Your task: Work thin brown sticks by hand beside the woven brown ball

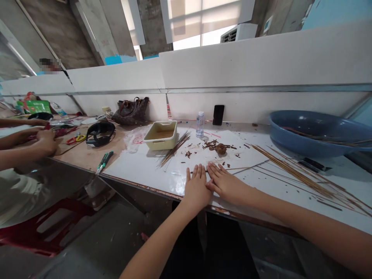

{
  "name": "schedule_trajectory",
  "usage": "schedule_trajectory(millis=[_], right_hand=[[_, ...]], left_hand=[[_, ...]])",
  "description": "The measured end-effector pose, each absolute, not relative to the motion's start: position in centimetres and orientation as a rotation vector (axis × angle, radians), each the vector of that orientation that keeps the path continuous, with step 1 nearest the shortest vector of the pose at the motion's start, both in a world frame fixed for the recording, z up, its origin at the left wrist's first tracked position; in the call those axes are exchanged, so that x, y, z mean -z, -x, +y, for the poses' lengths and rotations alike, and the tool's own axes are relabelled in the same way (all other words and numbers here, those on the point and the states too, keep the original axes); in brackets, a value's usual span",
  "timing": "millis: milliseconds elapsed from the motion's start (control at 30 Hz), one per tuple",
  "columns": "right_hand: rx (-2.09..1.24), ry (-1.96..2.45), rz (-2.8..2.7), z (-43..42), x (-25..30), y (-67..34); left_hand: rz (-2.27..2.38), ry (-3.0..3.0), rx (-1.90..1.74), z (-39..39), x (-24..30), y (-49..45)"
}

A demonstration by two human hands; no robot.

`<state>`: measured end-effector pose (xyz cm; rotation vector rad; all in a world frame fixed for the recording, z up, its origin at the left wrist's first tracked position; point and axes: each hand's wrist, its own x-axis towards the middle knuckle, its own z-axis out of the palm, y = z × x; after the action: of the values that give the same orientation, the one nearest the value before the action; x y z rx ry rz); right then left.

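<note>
My left hand [198, 188] lies flat on the white tabletop near its front edge, palm down with the fingers stretched forward. Beside it, my right hand [228, 184] is also flat, its thumb touching the left hand. A thin stick [241, 168] runs out from under my right fingers toward the right; a short dark end shows by my left fingers. What lies beneath the palms is hidden. Just beyond the fingertips sit a brown clay-like lump [221, 148] and several small brown rolled pieces [209, 144].
A cream basin [160, 144] stands by a bundle of thin sticks [176, 149]. Behind are a water bottle [200, 124] and a phone [218, 115]. To the right, more sticks [290, 170] lie before a big blue basin [308, 135]. At left, another person's hands [46, 141] work near scissors [76, 138].
</note>
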<state>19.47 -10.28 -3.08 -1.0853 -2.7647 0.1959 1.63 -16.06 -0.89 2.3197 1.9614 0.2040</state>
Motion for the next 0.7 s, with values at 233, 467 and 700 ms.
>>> schedule_trajectory(millis=[233,467,700], right_hand=[[-0.134,1.024,-2.749,-11.3,3.5,-19.9],[-0.113,1.022,-2.792,-10.6,3.3,-20.3],[-0.053,0.983,-2.738,-9.2,3.6,-20.3]], left_hand=[[1.955,-2.346,-0.228,-17.0,1.4,-1.7],[1.939,-2.366,-0.171,-16.3,0.9,-1.2],[2.012,-2.373,-0.22,-15.6,1.1,-1.0]])
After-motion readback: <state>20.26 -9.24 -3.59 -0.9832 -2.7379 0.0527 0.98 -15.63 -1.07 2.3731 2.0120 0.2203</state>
